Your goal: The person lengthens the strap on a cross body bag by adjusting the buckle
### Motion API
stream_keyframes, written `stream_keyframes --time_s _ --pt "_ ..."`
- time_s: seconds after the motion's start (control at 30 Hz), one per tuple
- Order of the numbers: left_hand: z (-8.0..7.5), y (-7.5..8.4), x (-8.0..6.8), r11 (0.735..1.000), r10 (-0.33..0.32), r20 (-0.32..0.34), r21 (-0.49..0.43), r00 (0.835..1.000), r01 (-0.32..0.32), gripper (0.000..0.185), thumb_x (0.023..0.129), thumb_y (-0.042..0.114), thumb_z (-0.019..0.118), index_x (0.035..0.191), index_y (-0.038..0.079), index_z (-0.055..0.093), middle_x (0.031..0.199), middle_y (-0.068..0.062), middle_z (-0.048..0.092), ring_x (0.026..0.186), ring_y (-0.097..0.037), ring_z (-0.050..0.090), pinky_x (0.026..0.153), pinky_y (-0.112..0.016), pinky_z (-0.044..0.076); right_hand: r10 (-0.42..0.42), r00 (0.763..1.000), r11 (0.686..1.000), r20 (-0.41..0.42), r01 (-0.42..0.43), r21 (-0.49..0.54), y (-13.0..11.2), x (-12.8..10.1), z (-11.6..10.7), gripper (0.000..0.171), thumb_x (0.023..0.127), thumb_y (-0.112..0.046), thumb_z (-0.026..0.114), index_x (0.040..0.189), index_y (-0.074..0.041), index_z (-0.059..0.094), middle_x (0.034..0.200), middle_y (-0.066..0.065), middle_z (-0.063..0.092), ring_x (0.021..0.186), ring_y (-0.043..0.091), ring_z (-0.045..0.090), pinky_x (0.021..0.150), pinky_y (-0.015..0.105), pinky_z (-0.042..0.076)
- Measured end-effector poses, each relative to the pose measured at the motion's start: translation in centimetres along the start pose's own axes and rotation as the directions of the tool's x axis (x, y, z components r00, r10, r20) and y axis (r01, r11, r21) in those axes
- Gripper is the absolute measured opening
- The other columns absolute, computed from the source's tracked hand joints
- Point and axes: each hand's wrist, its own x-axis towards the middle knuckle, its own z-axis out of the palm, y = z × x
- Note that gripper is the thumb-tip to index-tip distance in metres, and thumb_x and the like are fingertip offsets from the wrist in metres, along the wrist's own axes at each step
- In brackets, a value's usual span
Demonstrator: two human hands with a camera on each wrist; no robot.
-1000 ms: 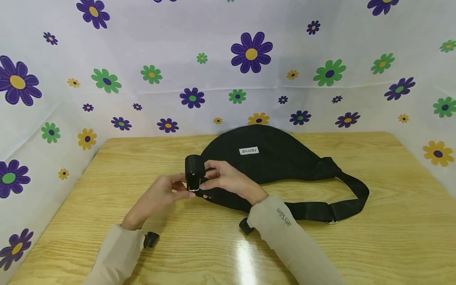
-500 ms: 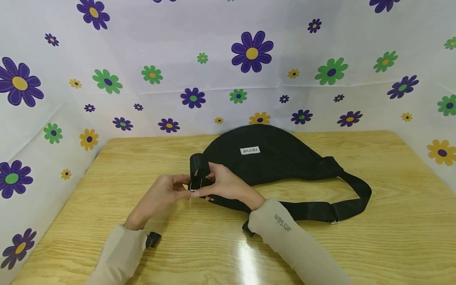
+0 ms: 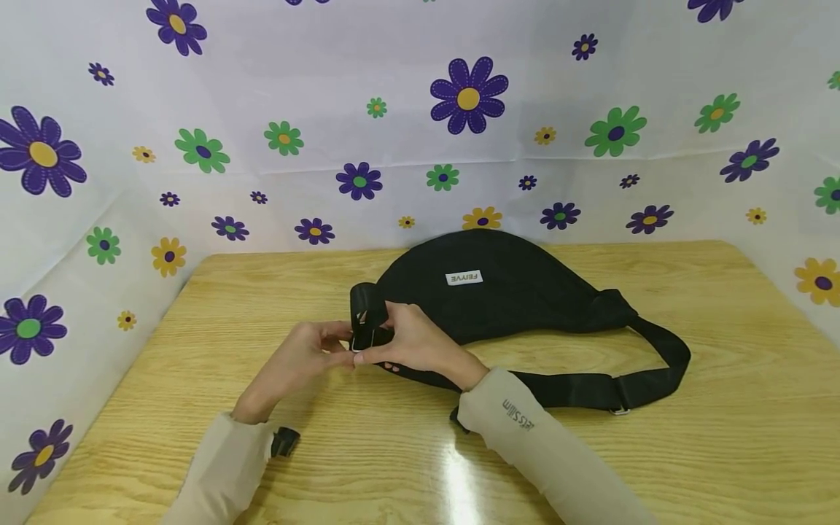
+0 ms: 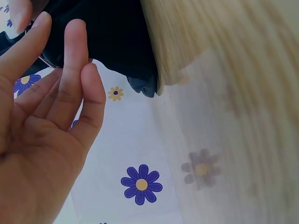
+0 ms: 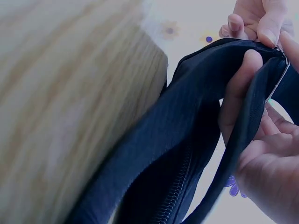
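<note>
A black waist bag [image 3: 499, 299] with a white label lies on the wooden table, its left end raised between both hands. My left hand [image 3: 305, 361] pinches the metal buckle [image 3: 358, 347] and strap at that end with thumb and fingertips. From the other side my right hand [image 3: 420, 343] grips the black strap [image 3: 369, 302], which stands up in a loop above the buckle. In the right wrist view the strap [image 5: 254, 109] runs through the right fingers beside the bag's zipper [image 5: 175, 191]. The left wrist view shows the left hand's [image 4: 51, 107] other fingers extended.
A black plastic clip [image 3: 285, 442] lies by the left sleeve. Another dark strap end [image 3: 459, 419] shows beside the right sleeve. The bag's long strap [image 3: 656, 383] curves over the right part of the table. Flower-printed cloth [image 3: 394, 73] hangs behind and at the sides.
The right thumb has moved left and down onto the buckle, near the left thumb. The strap loop has shifted slightly right and turned. The whole view has moved slightly.
</note>
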Motion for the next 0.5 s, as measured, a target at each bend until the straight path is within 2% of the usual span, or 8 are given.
stream_keyframes --time_s 0.13,0.33,0.5 --pt "-0.01 0.07 0.02 1.0 -0.007 -0.008 0.01 1.0 0.007 0.042 0.094 0.003 0.071 0.132 -0.013 0.06 0.113 -0.018 0.071 0.083 -0.017 0.071 0.075 -0.027 0.053 -0.008 1.0 1.0 0.008 0.009 -0.024 -0.1 -0.06 -0.3 0.027 0.089 -0.014 0.081 0.107 -0.002 0.064 0.067 0.0 0.062 0.049 0.015 0.057 0.05 0.026 0.046" --pt "0.07 0.26 -0.11 1.0 -0.022 -0.005 -0.002 1.0 0.022 0.049 0.093 0.003 0.073 0.135 -0.016 0.054 0.103 -0.015 0.072 0.084 -0.02 0.071 0.069 -0.026 0.05 -0.025 1.0 0.999 0.007 0.025 -0.034 -0.01 -0.11 -0.86 0.026 0.088 -0.015 0.082 0.106 -0.003 0.067 0.06 0.001 0.058 0.046 0.014 0.054 0.048 0.027 0.045" --pt "0.18 0.15 -0.18 1.0 -0.015 0.015 0.004 1.0 0.015 0.053 0.094 0.005 0.073 0.137 -0.016 0.051 0.11 -0.017 0.068 0.087 -0.02 0.069 0.071 -0.028 0.052 -0.003 1.0 0.999 0.025 0.004 -0.045 -0.06 -0.17 -0.86 0.036 0.086 -0.016 0.084 0.113 -0.001 0.066 0.058 0.0 0.057 0.045 0.013 0.054 0.047 0.027 0.046"
